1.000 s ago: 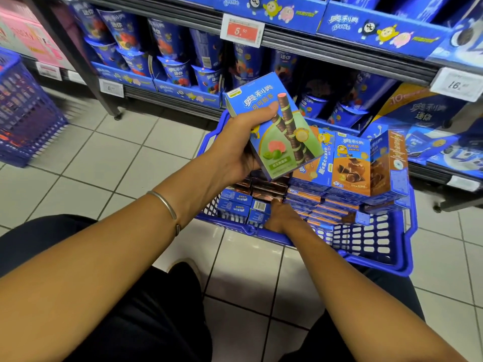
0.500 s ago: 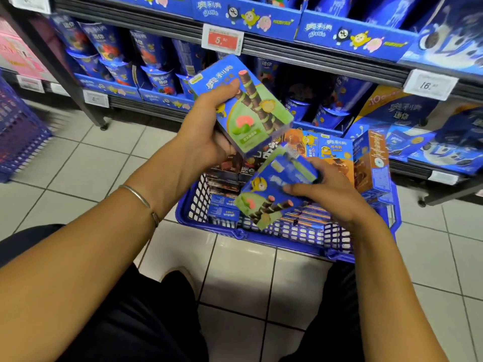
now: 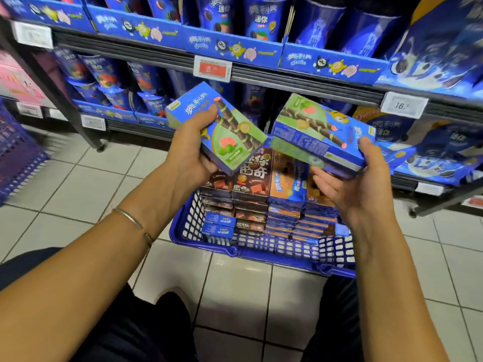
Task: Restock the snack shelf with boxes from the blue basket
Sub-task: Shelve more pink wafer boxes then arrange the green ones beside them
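The step in hand looks like the carry from basket to shelf: both hands are loaded and raised in front of the shelving, and nothing has been set down yet. The left hand (image 3: 190, 150) is closed around one blue-and-green wafer-roll box (image 3: 217, 126), thumb across its printed face, fingers wrapped behind. The right hand (image 3: 358, 184) holds what appears to be two boxes of the same kind stacked together (image 3: 321, 134) — thumb on the far end, fingers spread loosely underneath, so the grip looks less secure than the left one.

Below them the blue basket (image 3: 261, 252) sits on the tiled floor (image 3: 86, 194), just in front of the shelf (image 3: 300, 82), still packed with stacks of dark-brown and orange boxes.

The next move, as I judge it, calls for finding the slot that matches this green flavour, then turning each box so its face points outward and sliding it in level — the right hand probably needs to firm up first, or the lower box may slip.

Much is hard to read. The right side of the shelving is smeared by motion blur, and no facing for these boxes is plainly visible. The price tags (image 3: 213, 69) are mostly illegible, the basket's far rim is hidden behind the hands, and whether the right hand holds exactly two boxes cannot be told for certain.
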Demonstrator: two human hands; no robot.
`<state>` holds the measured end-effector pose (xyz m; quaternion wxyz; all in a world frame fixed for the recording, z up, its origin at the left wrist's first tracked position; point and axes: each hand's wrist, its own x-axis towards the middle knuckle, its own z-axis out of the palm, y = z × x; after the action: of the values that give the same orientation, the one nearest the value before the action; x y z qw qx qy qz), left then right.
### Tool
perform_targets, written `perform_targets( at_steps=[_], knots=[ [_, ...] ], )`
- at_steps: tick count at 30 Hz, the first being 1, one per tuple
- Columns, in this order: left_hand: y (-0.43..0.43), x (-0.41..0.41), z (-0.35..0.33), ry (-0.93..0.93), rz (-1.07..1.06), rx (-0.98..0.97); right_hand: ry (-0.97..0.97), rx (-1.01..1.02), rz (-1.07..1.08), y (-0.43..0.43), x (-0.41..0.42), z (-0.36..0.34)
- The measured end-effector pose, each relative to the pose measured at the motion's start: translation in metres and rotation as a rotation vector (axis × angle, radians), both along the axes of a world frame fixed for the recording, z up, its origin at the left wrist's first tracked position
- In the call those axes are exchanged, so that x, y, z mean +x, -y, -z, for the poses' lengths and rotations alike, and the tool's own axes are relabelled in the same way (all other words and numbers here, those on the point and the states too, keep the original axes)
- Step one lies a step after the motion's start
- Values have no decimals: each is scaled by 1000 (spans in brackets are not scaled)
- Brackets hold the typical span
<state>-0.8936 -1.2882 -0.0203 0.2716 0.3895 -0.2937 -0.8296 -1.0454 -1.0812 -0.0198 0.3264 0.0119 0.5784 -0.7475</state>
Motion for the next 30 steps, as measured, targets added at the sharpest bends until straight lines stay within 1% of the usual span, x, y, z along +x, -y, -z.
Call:
perform_targets(
  at_steps=[2,5,9,12,15,17,23,30],
  knots=[
    [-9,-4,6,78,-24,-7,31,-50,-5,7,7,-4],
    [-25,-11,16,161,0,-71,69,-73,-22,18,19,-10],
    [-36,-17,20,234,6,-144,0,-44,-85,32,39,-8],
    [-33,-17,22,290,-1,-142,-41,10,-59,38,52,-4],
    [-32,-15,23,275,-11,-69,2,35,-77,42,60,2],
    [-31,-16,24,276,-18,-44,43,6,-97,44,64,5],
    [-34,-17,24,273,-74,-9,81,-64,-79,53,77,5],
    [-34,-19,17,142,-88,-73,98,-81,-63,60,77,0]
  ],
)
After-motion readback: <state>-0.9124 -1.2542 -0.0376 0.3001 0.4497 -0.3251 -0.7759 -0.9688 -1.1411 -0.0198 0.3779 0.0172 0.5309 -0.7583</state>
